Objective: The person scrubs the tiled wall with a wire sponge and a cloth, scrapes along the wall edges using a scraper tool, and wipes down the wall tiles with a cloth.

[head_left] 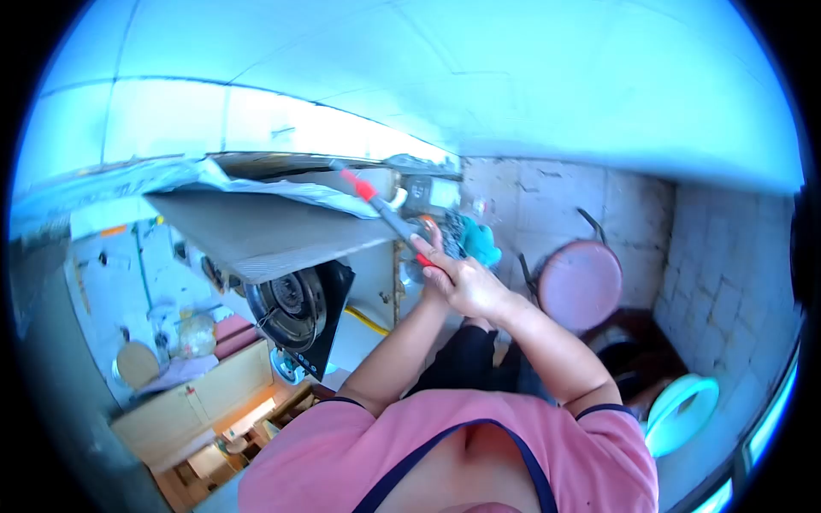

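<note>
Both hands meet in front of my chest. My right hand (470, 282) is closed around the lower end of a long, thin red-and-grey tool (393, 221), with the thumb along its handle. The tool slants up and left, its thin tip in front of a grey sheet-like panel; its exact kind is unclear. Behind the right hand is my left hand (434, 232), mostly hidden, with a fingertip showing beside the tool. Whether it grips the tool, I cannot tell. A teal cloth-like item (481, 242) lies just beyond the hands.
The grey panel (265, 229) stands beside a black gas stove (295, 308) on the left. A clear jar (419, 195) is at the back. To the right are a round pink lid or pan (581, 284) and a mint-green basin (684, 416). Tiled walls (633, 214) enclose this corner.
</note>
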Action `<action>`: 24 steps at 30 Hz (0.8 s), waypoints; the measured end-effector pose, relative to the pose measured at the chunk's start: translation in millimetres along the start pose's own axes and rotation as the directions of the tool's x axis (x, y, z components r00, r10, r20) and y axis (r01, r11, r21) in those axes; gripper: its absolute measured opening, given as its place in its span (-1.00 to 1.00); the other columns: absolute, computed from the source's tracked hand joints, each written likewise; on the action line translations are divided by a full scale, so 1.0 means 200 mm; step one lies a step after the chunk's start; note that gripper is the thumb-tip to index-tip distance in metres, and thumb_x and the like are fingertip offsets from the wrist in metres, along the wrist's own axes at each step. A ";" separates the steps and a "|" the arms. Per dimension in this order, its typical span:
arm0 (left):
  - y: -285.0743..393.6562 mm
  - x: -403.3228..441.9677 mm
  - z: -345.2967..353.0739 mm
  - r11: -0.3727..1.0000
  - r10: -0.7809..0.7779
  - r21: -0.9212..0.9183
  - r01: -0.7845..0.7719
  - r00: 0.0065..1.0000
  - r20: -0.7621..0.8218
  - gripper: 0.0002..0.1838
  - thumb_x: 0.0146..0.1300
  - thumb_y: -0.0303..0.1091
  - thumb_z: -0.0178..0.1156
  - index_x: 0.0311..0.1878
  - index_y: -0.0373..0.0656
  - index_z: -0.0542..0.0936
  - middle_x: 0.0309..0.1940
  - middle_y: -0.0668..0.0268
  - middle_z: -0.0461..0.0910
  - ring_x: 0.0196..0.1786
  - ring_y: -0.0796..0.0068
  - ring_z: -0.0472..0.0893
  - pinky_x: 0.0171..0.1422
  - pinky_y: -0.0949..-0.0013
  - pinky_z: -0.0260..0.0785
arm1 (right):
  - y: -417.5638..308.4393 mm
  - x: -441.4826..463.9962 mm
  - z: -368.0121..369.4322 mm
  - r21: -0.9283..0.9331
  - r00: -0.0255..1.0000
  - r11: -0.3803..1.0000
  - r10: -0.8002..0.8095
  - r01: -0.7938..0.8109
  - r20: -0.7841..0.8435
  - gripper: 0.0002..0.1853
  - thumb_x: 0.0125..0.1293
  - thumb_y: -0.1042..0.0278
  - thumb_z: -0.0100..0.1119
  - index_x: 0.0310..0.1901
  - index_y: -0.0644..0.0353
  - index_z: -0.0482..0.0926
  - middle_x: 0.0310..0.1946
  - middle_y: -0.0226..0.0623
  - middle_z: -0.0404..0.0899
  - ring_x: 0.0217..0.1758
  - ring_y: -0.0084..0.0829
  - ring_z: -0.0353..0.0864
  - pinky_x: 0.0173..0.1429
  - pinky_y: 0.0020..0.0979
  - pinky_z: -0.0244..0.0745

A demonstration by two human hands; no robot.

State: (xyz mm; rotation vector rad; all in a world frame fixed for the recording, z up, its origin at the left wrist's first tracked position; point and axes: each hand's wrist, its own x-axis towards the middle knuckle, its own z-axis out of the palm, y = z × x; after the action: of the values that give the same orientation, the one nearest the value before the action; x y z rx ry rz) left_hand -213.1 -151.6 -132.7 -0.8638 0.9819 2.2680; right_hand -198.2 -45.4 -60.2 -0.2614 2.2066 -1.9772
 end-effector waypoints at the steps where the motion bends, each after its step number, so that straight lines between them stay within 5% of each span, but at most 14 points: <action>1: 0.00 -0.01 0.01 1.000 -0.017 -0.017 0.018 0.998 0.057 -0.56 0.41 0.07 -0.17 0.06 -0.09 0.39 -0.11 0.31 0.51 -0.06 0.41 0.54 0.05 0.30 0.42 | -0.02 -0.06 -0.04 -0.014 0.998 0.999 0.046 -0.046 -0.039 -0.45 0.33 0.22 0.02 0.36 -0.06 0.21 -0.59 0.06 0.54 -0.53 0.06 0.57 -0.37 -0.03 0.48; 3: 0.01 -0.06 0.05 0.998 -0.061 -0.024 0.065 0.986 0.153 -0.56 0.41 0.07 -0.17 0.05 -0.10 0.40 -0.12 0.31 0.51 -0.06 0.41 0.54 0.05 0.30 0.43 | -0.11 -0.24 -0.16 -0.335 0.999 0.941 0.042 -0.046 -0.019 -0.44 0.32 0.17 0.03 0.35 -0.03 0.23 -0.60 -0.05 0.55 -0.61 -0.03 0.56 -0.49 -0.11 0.47; 4: 0.02 -0.09 0.12 0.993 -0.015 0.115 0.004 0.996 0.093 -0.61 0.41 -0.01 -0.13 -0.04 -0.15 0.44 -0.21 0.30 0.53 -0.11 0.39 0.55 -0.01 0.31 0.46 | -0.15 -0.32 -0.19 -0.396 0.995 0.914 0.062 -0.088 -0.079 -0.44 0.31 0.13 0.04 0.34 -0.02 0.24 -0.65 -0.13 0.54 -0.68 -0.12 0.54 -0.59 -0.17 0.43; 5: 0.06 -0.03 0.00 0.947 -0.030 0.320 -0.013 0.991 0.128 -0.55 0.36 0.00 -0.09 0.10 -0.14 0.41 -0.01 0.25 0.49 0.08 0.29 0.48 0.20 0.16 0.37 | -0.15 -0.40 -0.21 -0.451 0.985 0.883 0.062 -0.130 -0.162 -0.44 0.32 0.11 0.02 0.34 -0.03 0.25 -0.70 -0.16 0.52 -0.69 -0.14 0.53 -0.61 -0.17 0.41; 6: 0.06 -0.01 -0.04 0.941 0.009 0.336 -0.029 0.998 0.059 -0.59 0.34 -0.08 -0.02 0.11 -0.14 0.42 0.05 0.21 0.44 0.12 0.26 0.45 0.22 0.08 0.35 | -0.14 -0.50 -0.24 -0.451 0.962 0.860 0.145 -0.239 -0.232 -0.45 0.33 0.09 0.00 0.33 -0.02 0.25 -0.72 -0.14 0.50 -0.69 -0.11 0.53 -0.59 -0.13 0.42; 7: 0.05 -0.08 0.11 0.950 0.108 0.311 -0.033 0.967 -0.229 -0.57 0.31 -0.10 0.03 0.14 -0.13 0.42 0.13 0.19 0.37 0.17 0.23 0.40 0.21 -0.04 0.34 | -0.11 -0.59 -0.28 -0.411 0.931 0.848 0.231 -0.335 -0.282 -0.44 0.34 0.06 -0.02 0.34 -0.01 0.24 -0.71 -0.10 0.51 -0.66 -0.07 0.53 -0.54 -0.08 0.43; 10: 0.07 -0.02 0.07 0.941 -0.008 0.333 0.066 0.985 -0.172 -0.49 0.18 -0.18 0.19 0.17 -0.17 0.40 0.16 0.21 0.38 0.20 0.27 0.37 0.22 -0.01 0.30 | -0.15 -0.99 -0.33 -0.231 0.780 0.790 0.427 -0.568 -0.457 -0.49 0.32 0.02 -0.01 0.26 -0.01 0.33 -0.61 -0.07 0.55 -0.57 -0.01 0.56 -0.45 -0.06 0.47; 13: 0.08 0.07 0.02 0.915 -0.003 0.400 0.059 0.990 -0.140 -0.53 0.15 -0.24 0.23 0.12 -0.18 0.44 0.11 0.22 0.43 0.17 0.29 0.40 0.22 0.02 0.28 | -0.11 -1.41 -0.30 -0.009 0.454 0.694 0.461 -0.720 -0.763 -0.60 0.29 -0.03 0.04 0.07 -0.03 0.44 -0.38 -0.10 0.62 -0.39 -0.02 0.62 -0.32 -0.10 0.54; 16: 0.10 0.06 0.09 0.878 -0.010 0.474 0.068 0.992 -0.123 -0.58 0.16 -0.30 0.21 0.08 -0.18 0.45 0.10 0.23 0.42 0.15 0.31 0.40 0.21 0.01 0.28 | 0.06 -1.89 -0.02 0.154 0.042 0.594 0.304 -0.790 -0.952 -0.59 0.28 -0.03 0.09 0.07 -0.03 0.40 -0.33 -0.11 0.62 -0.43 -0.01 0.62 -0.34 -0.10 0.54; 18: 0.06 0.03 0.20 0.851 0.016 0.520 0.074 0.986 -0.168 -0.61 0.19 -0.30 0.13 0.09 -0.17 0.45 0.09 0.22 0.45 0.14 0.28 0.43 0.23 -0.01 0.27 | 0.05 -2.14 0.13 0.480 -0.372 0.504 0.304 -0.718 -0.877 -0.60 0.34 -0.04 -0.01 0.07 0.00 0.34 -0.23 -0.04 0.59 -0.30 0.10 0.60 -0.22 -0.02 0.49; 19: 0.03 0.05 0.24 0.848 0.022 0.525 0.066 0.987 -0.160 -0.61 0.19 -0.30 0.13 0.09 -0.17 0.45 0.09 0.22 0.45 0.14 0.28 0.43 0.23 -0.01 0.27 | -0.02 -2.21 0.12 0.699 -0.613 0.420 0.341 -0.579 -0.713 -0.61 0.36 0.05 -0.02 0.10 0.08 0.34 -0.14 0.02 0.54 -0.12 0.10 0.56 -0.07 -0.04 0.43; 20: 0.02 0.08 0.26 0.859 -0.117 0.494 0.134 0.991 -0.065 -0.61 0.21 -0.28 0.11 0.10 -0.18 0.46 0.08 0.21 0.48 0.13 0.26 0.45 0.24 -0.01 0.26 | 0.14 -2.38 0.20 0.673 -0.724 0.483 0.110 -0.560 -0.681 -0.59 0.38 0.05 -0.06 0.13 0.11 0.33 -0.06 0.06 0.51 0.02 0.08 0.50 0.06 -0.07 0.36; 22: 0.01 0.04 0.36 0.859 -0.241 0.480 0.177 0.968 0.075 -0.60 0.24 -0.23 0.03 0.11 -0.19 0.48 0.03 0.20 0.55 0.10 0.21 0.50 0.28 -0.02 0.23 | 0.18 -2.59 0.20 0.828 -0.873 0.364 0.073 -0.426 -0.482 -0.52 0.41 0.10 -0.10 0.14 0.36 0.31 0.01 0.13 0.43 0.06 0.06 0.44 0.14 -0.14 0.31; 24: -0.05 0.03 0.46 0.893 -0.209 0.405 0.194 0.978 -0.008 -0.64 0.25 -0.21 0.01 0.05 -0.16 0.52 0.02 0.21 0.55 0.12 0.20 0.49 0.30 -0.05 0.21 | 0.62 -3.04 0.42 0.799 -0.851 0.308 -0.081 -0.517 -0.519 -0.47 0.37 0.11 -0.07 0.19 0.39 0.26 -0.09 0.12 0.53 0.01 0.09 0.49 0.09 -0.08 0.36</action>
State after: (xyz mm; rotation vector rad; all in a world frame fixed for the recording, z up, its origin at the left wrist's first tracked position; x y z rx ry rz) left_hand -242.9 -73.4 -91.6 -0.7024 1.2268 1.8079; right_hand 409.3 32.3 -187.8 3.2795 1.4059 -0.0396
